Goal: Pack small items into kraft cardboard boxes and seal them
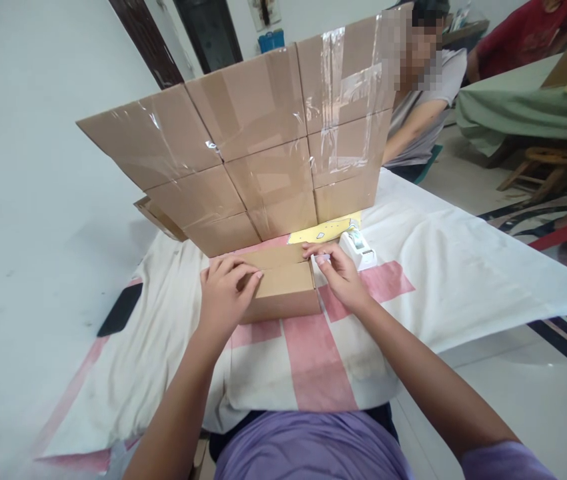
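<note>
The right hand's [341,275] grip is nearly closed, thumb and finger pinching a small pale piece [321,257] at the right end of a carton [283,305]; the left hand [226,287] curls over its left end — whether it pinches anything, I cannot tell. The flat-topped brown carton leaves a stretch of bench [258,373] before the front edge, and wrinkled cloth [443,257] spreads broadly rightward. Beyond, a white device [362,256] and a glossy, taped cardboard panel [268,170].

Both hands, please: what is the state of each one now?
Left hand: fingers bent, on the small cardboard box; a grip cannot be told.
Right hand: closed, pinching a small pale piece, too small to identify.
</note>
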Action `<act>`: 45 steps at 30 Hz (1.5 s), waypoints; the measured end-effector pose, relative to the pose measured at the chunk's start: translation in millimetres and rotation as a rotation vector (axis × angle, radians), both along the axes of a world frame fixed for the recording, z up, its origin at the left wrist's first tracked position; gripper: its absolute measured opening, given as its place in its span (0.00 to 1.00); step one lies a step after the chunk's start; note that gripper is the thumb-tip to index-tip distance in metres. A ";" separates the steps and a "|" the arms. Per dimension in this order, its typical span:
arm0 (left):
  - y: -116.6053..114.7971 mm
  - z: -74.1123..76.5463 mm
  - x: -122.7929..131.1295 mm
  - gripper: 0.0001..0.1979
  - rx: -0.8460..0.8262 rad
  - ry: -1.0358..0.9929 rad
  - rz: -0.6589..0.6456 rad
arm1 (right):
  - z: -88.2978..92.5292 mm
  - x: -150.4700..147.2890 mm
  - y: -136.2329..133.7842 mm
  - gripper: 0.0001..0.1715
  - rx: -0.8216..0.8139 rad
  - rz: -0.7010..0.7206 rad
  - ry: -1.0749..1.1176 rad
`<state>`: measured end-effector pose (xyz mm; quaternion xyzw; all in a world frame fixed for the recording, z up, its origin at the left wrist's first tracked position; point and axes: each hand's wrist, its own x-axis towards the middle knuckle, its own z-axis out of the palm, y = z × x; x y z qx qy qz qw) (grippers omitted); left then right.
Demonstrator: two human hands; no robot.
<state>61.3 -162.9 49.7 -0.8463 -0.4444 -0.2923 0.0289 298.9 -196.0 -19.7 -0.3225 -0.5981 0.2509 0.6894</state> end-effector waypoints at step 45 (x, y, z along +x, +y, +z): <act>3.5 -44.9 0.3 0.38 0.196 0.368 0.028 | -2.5 -0.3 -2.9 0.11 -0.059 -0.005 0.078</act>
